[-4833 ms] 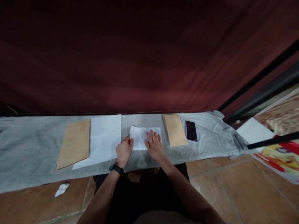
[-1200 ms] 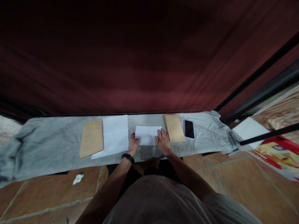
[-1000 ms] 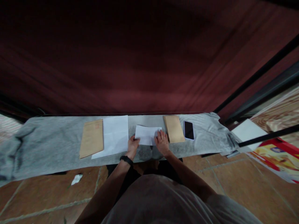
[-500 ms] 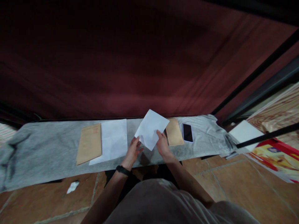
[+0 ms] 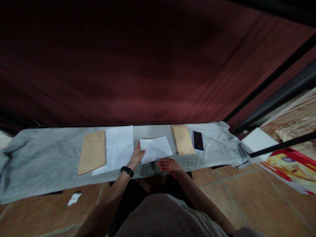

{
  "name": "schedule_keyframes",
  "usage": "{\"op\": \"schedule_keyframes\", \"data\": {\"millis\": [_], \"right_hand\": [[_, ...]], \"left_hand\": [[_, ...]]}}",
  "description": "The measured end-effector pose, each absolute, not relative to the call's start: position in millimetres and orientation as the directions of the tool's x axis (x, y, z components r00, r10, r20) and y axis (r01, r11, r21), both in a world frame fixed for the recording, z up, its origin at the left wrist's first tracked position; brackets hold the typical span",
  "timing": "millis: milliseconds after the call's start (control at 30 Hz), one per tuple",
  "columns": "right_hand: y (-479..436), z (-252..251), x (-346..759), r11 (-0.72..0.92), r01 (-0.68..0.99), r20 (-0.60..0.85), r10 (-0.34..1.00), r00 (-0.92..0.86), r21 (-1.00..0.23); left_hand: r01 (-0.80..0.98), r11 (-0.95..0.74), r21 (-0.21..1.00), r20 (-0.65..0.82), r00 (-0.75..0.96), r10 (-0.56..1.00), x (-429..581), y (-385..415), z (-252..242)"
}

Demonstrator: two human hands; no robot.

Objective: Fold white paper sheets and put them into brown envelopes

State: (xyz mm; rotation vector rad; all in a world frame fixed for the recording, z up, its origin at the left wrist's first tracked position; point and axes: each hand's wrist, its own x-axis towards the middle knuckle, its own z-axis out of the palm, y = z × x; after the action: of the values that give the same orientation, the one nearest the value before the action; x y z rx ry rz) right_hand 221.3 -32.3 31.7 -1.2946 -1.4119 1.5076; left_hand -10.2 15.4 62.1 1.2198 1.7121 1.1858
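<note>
A folded white paper (image 5: pixel 156 148) is over the middle of the grey cloth, its long side running left to right. My left hand (image 5: pixel 137 156) pinches its left edge, thumb on top. Just below the paper's lower edge, my right hand (image 5: pixel 168 165) has its palm turned up and fingers stretched out, holding nothing. Left of them a larger white sheet (image 5: pixel 118 148) lies partly under a big brown envelope (image 5: pixel 92 152). To the right lie smaller brown envelopes (image 5: pixel 183 140), apart from my hands.
A phone (image 5: pixel 198 141) lies right of the small envelopes on the grey cloth (image 5: pixel 49 158). Dark red fabric rises behind. A red and yellow box (image 5: pixel 293 168) and black bars stand at the right. A crumpled white scrap (image 5: pixel 74 198) is on the tiled floor.
The folded paper has turned from slanted to nearly level and come lower. My right hand has let go of it and moved down, opening. My left hand has shifted slightly up and left.
</note>
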Motion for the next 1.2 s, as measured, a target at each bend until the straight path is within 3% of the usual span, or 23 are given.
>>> {"op": "schedule_keyframes", "data": {"millis": [167, 233, 300, 367, 433, 533, 667, 833, 1033, 1100, 1200], "right_hand": [[-16.9, 25.0, 209.5, 0.07, 0.368, 0.01, 0.986, -0.164, -0.927], [-11.8, 20.5, 201.8, 0.263, 0.585, 0.142, 0.959, -0.244, -0.767], [-12.0, 12.6, 196.2, 0.382, 0.768, 0.198, 0.924, -0.328, -0.514], [-15.7, 2.7, 193.4, 0.389, 0.855, 0.204, 0.919, -0.336, -0.344], [-19.8, -6.0, 192.7, 0.375, 0.886, 0.214, 0.921, -0.324, -0.272], [-22.3, -12.6, 193.4, 0.376, 0.89, 0.214, 0.92, -0.327, -0.258], [-21.0, -13.6, 197.1, 0.319, 0.904, 0.202, 0.942, -0.269, -0.284], [-23.5, -19.2, 213.0, 0.238, 0.92, 0.261, 0.952, -0.157, -0.313], [-22.6, -10.4, 222.9, 0.193, 0.923, 0.23, 0.966, -0.119, -0.333], [-15.1, -1.1, 212.5, 0.246, 0.91, 0.224, 0.959, -0.176, -0.335], [0.8, 9.4, 188.8, 0.451, 0.82, 0.195, 0.892, -0.407, -0.352]], "left_hand": [[0.456, 0.15, 0.877, -0.033, -0.253, 0.967, -22.3, 24.9, 50.8], [0.511, 0.151, 0.846, -0.02, -0.253, 0.967, -20.5, 24.9, 46.3], [0.554, 0.145, 0.82, 0.016, -0.275, 0.961, -14.0, 19.4, 40.7], [0.624, 0.109, 0.774, 0.095, -0.284, 0.954, -2.8, 8.0, 32.9], [0.796, -0.021, 0.604, 0.239, -0.156, 0.958, 11.7, -6.5, 23.0], [0.891, -0.191, 0.412, 0.192, 0.12, 0.974, 32.0, -24.8, 9.3], [0.921, -0.246, 0.303, 0.12, 0.22, 0.968, 38.0, -33.1, 3.4], [0.928, -0.237, 0.287, 0.155, 0.199, 0.968, 19.1, -37.9, 6.5], [0.94, -0.182, 0.289, 0.15, 0.143, 0.978, 10.5, -47.3, 7.2], [0.942, -0.179, 0.284, 0.146, 0.143, 0.979, 11.2, -47.9, 8.2], [0.941, -0.187, 0.281, 0.147, 0.15, 0.978, 11.7, -47.6, 9.4]]}}
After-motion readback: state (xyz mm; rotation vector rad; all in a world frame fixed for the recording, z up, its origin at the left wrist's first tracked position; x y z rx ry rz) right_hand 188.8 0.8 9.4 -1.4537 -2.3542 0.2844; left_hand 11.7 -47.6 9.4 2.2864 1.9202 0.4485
